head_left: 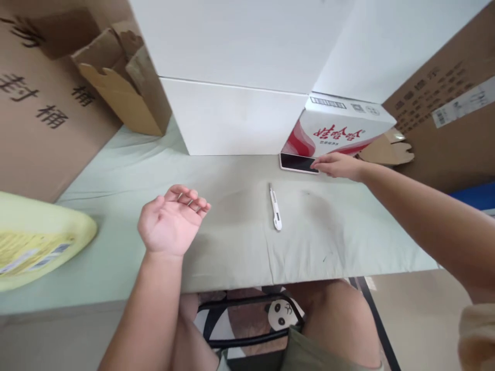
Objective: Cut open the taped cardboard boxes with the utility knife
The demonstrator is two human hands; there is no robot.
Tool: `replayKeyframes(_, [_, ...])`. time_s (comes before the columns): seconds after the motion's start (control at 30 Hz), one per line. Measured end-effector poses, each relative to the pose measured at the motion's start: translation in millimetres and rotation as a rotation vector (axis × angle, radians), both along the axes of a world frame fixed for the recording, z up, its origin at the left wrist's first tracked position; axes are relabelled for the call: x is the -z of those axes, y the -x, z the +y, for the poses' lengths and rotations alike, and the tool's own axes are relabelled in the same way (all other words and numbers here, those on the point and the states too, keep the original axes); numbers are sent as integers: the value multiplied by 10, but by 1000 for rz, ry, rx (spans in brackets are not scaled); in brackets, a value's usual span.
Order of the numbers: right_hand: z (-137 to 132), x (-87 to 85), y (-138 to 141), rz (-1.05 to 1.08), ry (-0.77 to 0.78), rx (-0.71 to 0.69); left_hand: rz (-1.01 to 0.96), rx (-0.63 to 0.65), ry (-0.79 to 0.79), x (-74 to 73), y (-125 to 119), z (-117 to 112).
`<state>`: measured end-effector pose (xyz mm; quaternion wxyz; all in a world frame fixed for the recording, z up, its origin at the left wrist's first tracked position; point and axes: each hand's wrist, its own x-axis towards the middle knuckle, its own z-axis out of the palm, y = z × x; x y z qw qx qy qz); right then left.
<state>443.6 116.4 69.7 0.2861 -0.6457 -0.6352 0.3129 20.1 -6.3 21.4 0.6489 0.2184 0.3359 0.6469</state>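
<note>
Your right grip (338,165) has fingertips at the phone (296,162) just before the red-white box (340,126), whether pinching I can't tell, your left grip (170,219) cupped open, empty, left of that box; an end-only hold could let the phone slip.

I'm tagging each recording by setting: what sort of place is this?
Probably a room at home, perhaps used for storage: a cloth-covered table, a large printed carton at the left, and a panda print below the table's near edge.
</note>
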Motion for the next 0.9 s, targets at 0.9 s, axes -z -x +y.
replayKeyframes(0.9, [560,-237,4322,-309,-342,-386,35,-709,21,-23,664,-140])
